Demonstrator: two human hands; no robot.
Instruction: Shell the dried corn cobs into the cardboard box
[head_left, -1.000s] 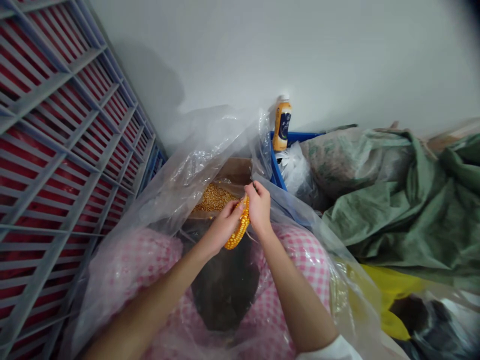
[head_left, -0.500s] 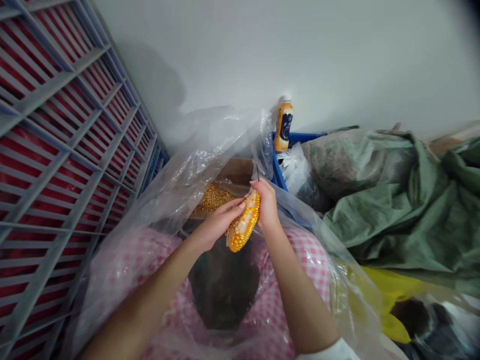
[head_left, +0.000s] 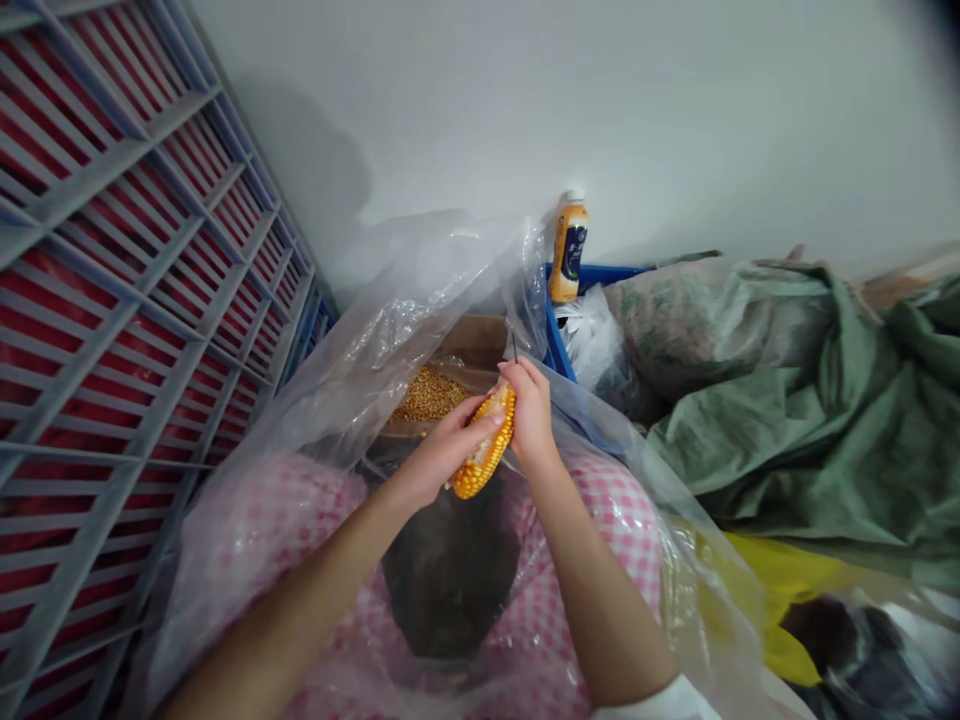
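Note:
Both of my hands grip one yellow corn cob (head_left: pixel 487 452), held slanted over my lap. My left hand (head_left: pixel 442 452) wraps its lower left side, thumb pressed on the kernels. My right hand (head_left: pixel 531 412) closes round the upper end, where kernels are stripped off. A thin dark spike sticks up from my right hand's fingers. Just beyond the cob, loose yellow kernels (head_left: pixel 429 394) lie in a cardboard box (head_left: pixel 474 340). A clear plastic sheet (head_left: pixel 352 400) drapes over my pink checked lap and up round the box.
A grey slatted rack (head_left: pixel 127 300) with red behind it stands on the left. An orange bottle (head_left: pixel 568 247) stands by a blue crate (head_left: pixel 556 345) at the white wall. Green sacks (head_left: pixel 787 400) and a yellow bag (head_left: pixel 780 580) pile up on the right.
The cob has been turned in my hands: half a second ago its broad kernel side faced me, now it shows narrower. My hands have stayed over the lap.

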